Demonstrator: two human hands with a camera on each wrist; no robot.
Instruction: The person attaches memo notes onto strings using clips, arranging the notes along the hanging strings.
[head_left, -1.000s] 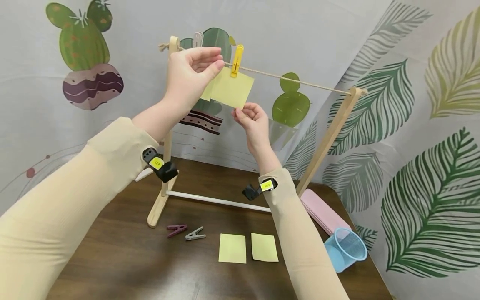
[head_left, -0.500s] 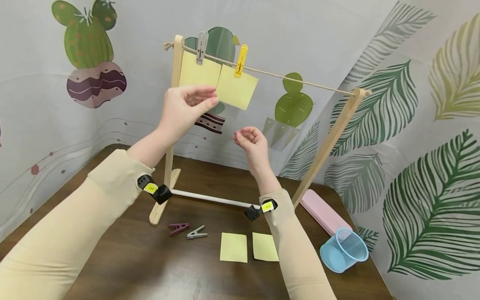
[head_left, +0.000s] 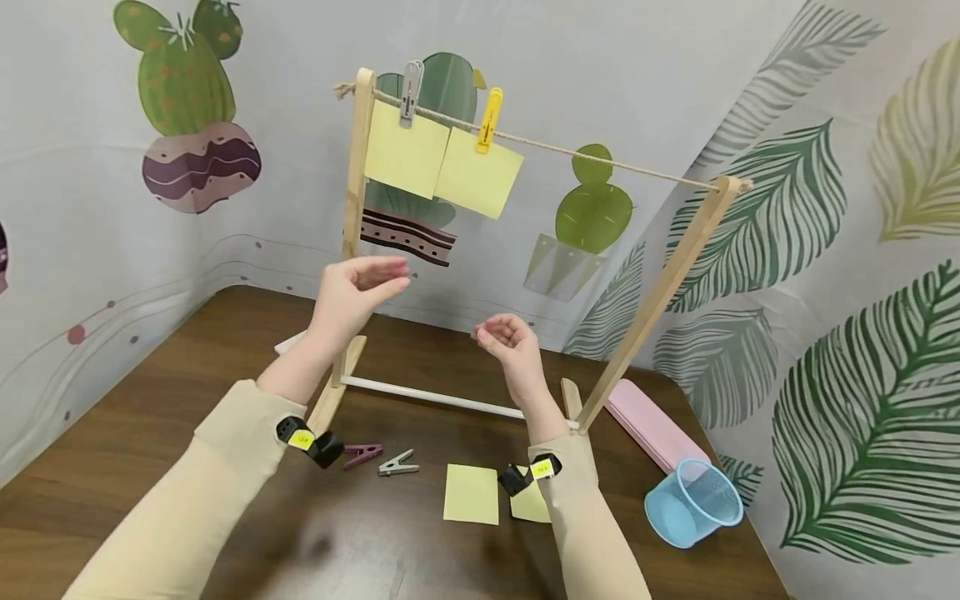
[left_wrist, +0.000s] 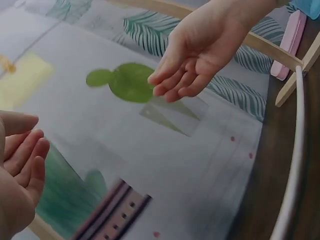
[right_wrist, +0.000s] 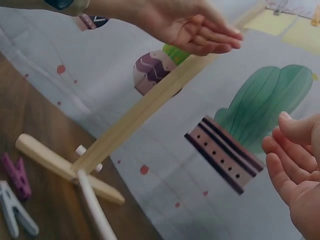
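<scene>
My left hand is in the air in front of the rack's left post, fingers relaxed and holding nothing. Lower and to the right, my right hand hovers with loosely bent fingers and no object in them. Above both hands, a grey clothespin holds one yellow sticky note on the rope. Beside it a yellow clothespin holds a second sticky note, which hangs slightly tilted. In the right wrist view, the left hand shows its open palm.
On the brown table lie a purple clothespin, a light grey clothespin and two sticky notes, one partly behind the right sleeve. A pink case and a blue mesh cup stand right of the wooden rack.
Both hands have come away from the hanging notes and moved down, the left from near the rope, the right from the second note's lower corner. Both notes stay clipped to the rope.
</scene>
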